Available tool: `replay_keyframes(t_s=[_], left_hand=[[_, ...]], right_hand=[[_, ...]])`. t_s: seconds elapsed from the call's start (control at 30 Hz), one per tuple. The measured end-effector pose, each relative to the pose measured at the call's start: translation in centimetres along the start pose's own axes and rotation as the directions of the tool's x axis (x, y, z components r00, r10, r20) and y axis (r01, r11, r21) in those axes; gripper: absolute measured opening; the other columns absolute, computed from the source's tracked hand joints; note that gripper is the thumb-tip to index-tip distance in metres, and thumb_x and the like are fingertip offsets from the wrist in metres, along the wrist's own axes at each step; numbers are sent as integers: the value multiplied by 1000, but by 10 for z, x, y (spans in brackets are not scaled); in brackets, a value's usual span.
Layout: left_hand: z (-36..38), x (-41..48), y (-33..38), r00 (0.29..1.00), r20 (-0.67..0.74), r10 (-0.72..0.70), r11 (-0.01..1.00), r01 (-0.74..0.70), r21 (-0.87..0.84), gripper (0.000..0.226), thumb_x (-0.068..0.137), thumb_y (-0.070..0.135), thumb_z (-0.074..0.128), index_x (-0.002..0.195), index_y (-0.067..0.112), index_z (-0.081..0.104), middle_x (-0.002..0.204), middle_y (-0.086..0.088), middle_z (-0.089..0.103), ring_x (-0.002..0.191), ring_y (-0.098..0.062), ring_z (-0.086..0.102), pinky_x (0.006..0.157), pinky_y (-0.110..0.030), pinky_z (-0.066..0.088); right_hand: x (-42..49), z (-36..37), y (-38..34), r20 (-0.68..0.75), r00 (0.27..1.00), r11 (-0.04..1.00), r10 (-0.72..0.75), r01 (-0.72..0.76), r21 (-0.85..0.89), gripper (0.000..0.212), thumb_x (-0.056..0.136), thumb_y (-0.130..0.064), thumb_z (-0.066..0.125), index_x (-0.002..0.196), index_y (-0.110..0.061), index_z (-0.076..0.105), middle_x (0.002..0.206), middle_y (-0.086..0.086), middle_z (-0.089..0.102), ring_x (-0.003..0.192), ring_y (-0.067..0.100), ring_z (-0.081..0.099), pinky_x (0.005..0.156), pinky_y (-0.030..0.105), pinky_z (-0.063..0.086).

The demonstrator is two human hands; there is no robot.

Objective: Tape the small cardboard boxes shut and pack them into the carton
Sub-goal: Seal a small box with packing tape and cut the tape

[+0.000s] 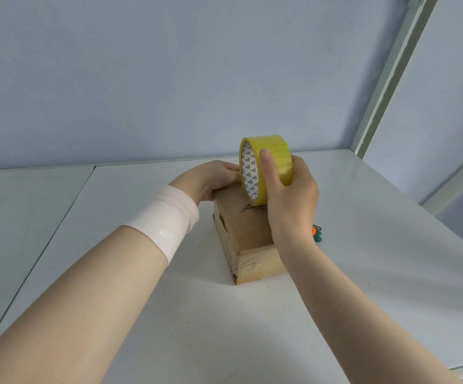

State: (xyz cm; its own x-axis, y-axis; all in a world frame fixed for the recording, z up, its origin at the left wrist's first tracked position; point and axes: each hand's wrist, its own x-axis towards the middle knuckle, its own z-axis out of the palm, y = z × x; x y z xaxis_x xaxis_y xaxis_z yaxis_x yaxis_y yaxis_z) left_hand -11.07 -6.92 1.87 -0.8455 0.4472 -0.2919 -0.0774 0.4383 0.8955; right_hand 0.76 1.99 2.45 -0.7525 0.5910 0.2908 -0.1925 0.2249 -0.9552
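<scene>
Head view of a taping step. A small cardboard box (241,231) lies lengthwise on the white bench (197,328), near the middle of the view, with one short end facing the viewer; clear tape, creased in places, shows over that near end and along the left side. A roll of yellow tape (276,151) stands upright on its edge on the far part of the box top, its printed white core turned to the left. The right hand (291,200) grips the roll, thumb laid across the near face and fingers wrapped over the yellow outer band. The left hand (210,178) holds the far left end of the box, thumb against the side and fingers bent over the top; its fingertips touch the roll or pass behind it, and whether they pinch a loose tape end cannot be told. A white wristband (163,220) circles the left wrist. A small orange and green charm (316,234) on a bead chain lies on the bench just right of the box, partly hidden by the right wrist. A pale blue wall (169,79) closes the back.
</scene>
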Motion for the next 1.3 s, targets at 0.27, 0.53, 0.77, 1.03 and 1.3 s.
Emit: replay_keyframes(t_s=[0.27,0.53,0.77,1.03,1.3], left_hand=[[8,2,-8,990,-118,-72,997,72,-7,16,89,31,57,87,16,63,96,-8,67,84,-22,59,82,-34,48],[9,3,-4,995,-78,-65,997,62,-44,12,84,11,65,72,14,64,76,-7,65,64,-17,62,54,-21,54],[12,0,-2,985,-172,-16,998,26,57,21,81,20,67,61,18,60,72,-3,62,66,-17,58,59,-25,48],[13,-9,-3,986,-164,42,999,-38,26,24,77,36,74,90,16,73,75,5,70,59,-5,64,48,-11,45],[16,-4,-6,983,-176,60,998,-55,34,17,75,39,75,78,23,71,65,10,69,56,-3,64,55,-14,47]], right_hand=[[1,-11,2,169,986,1000,11,-12,3,29,91,-49,49,77,-24,51,72,-7,55,64,-1,50,61,12,39],[12,-30,13,569,822,999,-27,39,-8,11,91,-32,56,97,-25,61,86,-8,73,87,3,67,82,20,50],[2,-32,-5,450,893,995,-15,-32,96,11,88,-29,58,83,-20,61,61,-13,68,62,-2,65,61,13,49],[-53,-83,-41,343,931,989,127,-145,27,42,69,-54,55,68,-13,64,53,-3,67,45,3,59,47,18,46],[-91,-95,-3,312,874,928,372,-360,-97,29,80,-44,54,77,-18,65,54,1,68,44,3,60,43,14,43]])
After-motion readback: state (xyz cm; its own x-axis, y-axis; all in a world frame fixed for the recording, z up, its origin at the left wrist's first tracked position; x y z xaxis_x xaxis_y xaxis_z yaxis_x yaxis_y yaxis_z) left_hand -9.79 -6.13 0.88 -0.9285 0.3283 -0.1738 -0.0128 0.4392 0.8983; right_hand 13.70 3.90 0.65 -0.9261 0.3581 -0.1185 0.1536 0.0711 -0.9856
